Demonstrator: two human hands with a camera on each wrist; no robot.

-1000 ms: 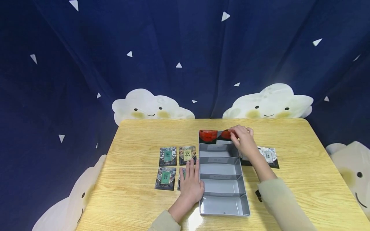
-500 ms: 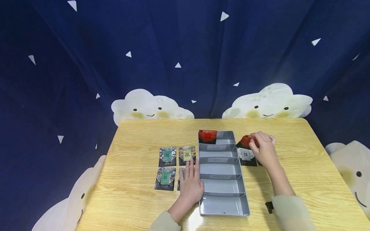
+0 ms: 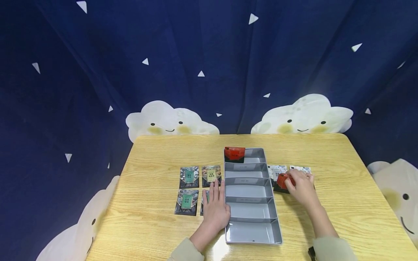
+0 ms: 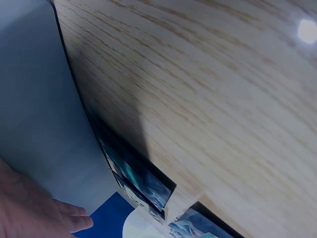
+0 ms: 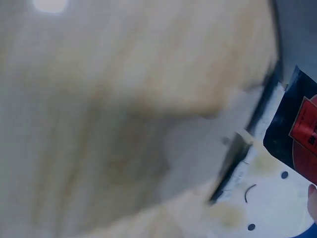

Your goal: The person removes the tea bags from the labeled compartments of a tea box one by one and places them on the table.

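Observation:
My right hand (image 3: pixel 302 186) pinches a red-and-black sachet (image 3: pixel 283 183) to the right of the grey tray (image 3: pixel 249 208), overlapping a white-and-black sachet (image 3: pixel 277 169). In the right wrist view the held sachet (image 5: pixel 303 130) hangs at the right edge, a fingertip at its corner. Another red sachet (image 3: pixel 234 154) leans in the left half of the tray's far compartment. Against the tray's left side lies my left hand (image 3: pixel 216 211), its fingers stretched forward. Those fingers partly cover a green-labelled sachet (image 3: pixel 202 203). A second white sachet (image 3: pixel 300 169) is partly hidden behind my right hand.
Left of the tray, two green-labelled sachets, one far (image 3: pixel 189 176) and one near (image 3: pixel 187 201), lie beside a yellow-labelled sachet (image 3: pixel 211 174). The tray has several compartments in a row. A dark blue curtain (image 3: pixel 209 47) with clouds hangs behind the wooden table (image 3: pixel 153 152).
My right hand has carried the red sachet out of the tray's far compartment, rightward and then nearer, over the white sachets. The left hand and the tray have stayed put.

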